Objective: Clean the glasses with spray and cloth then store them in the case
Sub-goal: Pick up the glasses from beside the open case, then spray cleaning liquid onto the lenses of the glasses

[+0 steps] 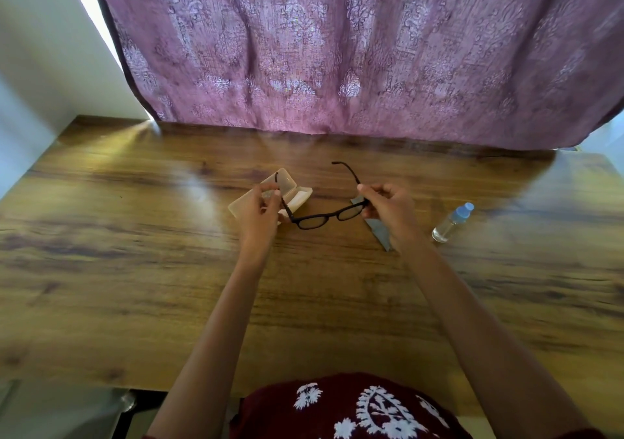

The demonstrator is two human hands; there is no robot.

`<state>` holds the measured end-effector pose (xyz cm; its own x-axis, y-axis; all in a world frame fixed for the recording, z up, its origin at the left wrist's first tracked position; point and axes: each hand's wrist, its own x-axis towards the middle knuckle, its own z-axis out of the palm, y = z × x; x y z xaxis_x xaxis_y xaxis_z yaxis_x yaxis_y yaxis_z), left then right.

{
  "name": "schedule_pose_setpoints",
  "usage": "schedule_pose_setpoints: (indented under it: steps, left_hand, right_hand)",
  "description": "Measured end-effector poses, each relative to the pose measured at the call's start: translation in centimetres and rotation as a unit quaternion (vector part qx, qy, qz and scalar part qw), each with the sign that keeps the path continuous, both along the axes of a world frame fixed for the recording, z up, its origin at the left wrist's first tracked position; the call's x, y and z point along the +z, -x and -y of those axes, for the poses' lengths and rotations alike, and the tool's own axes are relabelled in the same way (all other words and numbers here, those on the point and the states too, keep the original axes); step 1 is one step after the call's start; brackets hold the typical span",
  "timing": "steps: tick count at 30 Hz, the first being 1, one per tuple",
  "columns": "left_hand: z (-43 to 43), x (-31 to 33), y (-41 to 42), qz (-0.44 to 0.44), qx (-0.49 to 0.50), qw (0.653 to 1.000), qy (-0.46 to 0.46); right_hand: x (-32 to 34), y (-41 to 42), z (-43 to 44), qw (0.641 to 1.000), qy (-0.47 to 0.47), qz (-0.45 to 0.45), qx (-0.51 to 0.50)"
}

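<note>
Here, a pair of black-framed glasses [324,217] is held above a wooden table [135,236], both arms unfolded and pointing away from the person, lenses facing the camera. The left arm of the frame is pinched near the hinge by the left hand [261,214], thumb and fingers curled together on it. The right hinge end is gripped by the right hand [388,207], its fingers closed round the frame corner. A cream glasses case [290,183] is seen lying open on the table just behind the left hand, lid tipped back toward the curtain. Most of its inside is hidden by that hand, so what is in it cannot be told. A grey cloth [378,232] is laid flat on the table under the right hand, partly covered by hand and wrist; whether it is touched cannot be told. A small clear spray bottle [450,224] with a blue cap on is set on the table to the right, well apart from the glasses and near the cloth. Its liquid level cannot be read. A purple patterned curtain [337,50] is hung along the far table edge. A maroon garment with white print [337,405] is visible at the bottom.
</note>
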<state>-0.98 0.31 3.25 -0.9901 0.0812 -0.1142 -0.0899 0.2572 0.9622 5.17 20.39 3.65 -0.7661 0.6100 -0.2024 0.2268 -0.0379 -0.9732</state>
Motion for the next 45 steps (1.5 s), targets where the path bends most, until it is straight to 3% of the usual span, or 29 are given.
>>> schedule_pose_setpoints:
  steps: [3,6,13,15,25,32,34,36,38,40,42,45]
  left_hand:
    - [0.7,-0.5,0.0,-0.178,-0.042,0.973,0.143]
    - [1.5,-0.7,0.1,-0.319,-0.120,0.923,0.176]
    - [1.5,0.8,0.0,-0.505,-0.182,0.809,0.240]
    - [1.3,0.8,0.1,-0.527,-0.187,0.790,0.250]
    - [0.6,0.7,-0.9,-0.525,-0.201,0.793,0.236]
    - [-0.1,1.5,-1.4,-0.532,-0.171,0.804,0.203]
    - [-0.6,1.7,-1.2,-0.538,-0.151,0.807,0.191]
    - [-1.2,1.8,-0.8,-0.539,-0.133,0.812,0.177]
    - [-1.7,1.7,-0.4,-0.537,-0.119,0.818,0.170]
    - [-2.0,1.5,-0.2,-0.527,-0.110,0.826,0.164]
    - [-2.1,1.5,-0.1,-0.517,-0.106,0.835,0.156]
    - [-2.3,1.8,0.0,-0.515,-0.104,0.838,0.148]
  right_hand:
    - [0.6,0.0,-0.6,1.000,-0.001,0.002,-0.010]
    - [1.2,0.1,-1.3,1.000,-0.001,0.004,-0.012]
    - [2.1,1.0,-2.7,0.998,0.038,0.042,-0.022]
    - [2.3,1.2,-2.9,0.997,0.051,0.051,-0.025]
    - [3.9,0.3,-3.8,0.991,0.096,0.090,-0.001]
    - [3.8,-0.7,-3.7,0.994,0.094,0.047,0.001]
    - [3.8,-1.2,-3.6,0.998,0.041,0.026,-0.031]
    - [3.4,-1.9,-4.0,0.987,-0.144,0.011,-0.076]
    - [2.5,-2.9,-4.8,0.924,-0.365,-0.012,-0.111]
    - [1.4,-3.9,-5.8,0.859,-0.491,-0.042,-0.137]
    - [-0.1,-4.9,-6.8,0.831,-0.531,-0.059,-0.151]
    - [-2.6,-6.5,-7.7,0.851,-0.497,-0.063,-0.158]
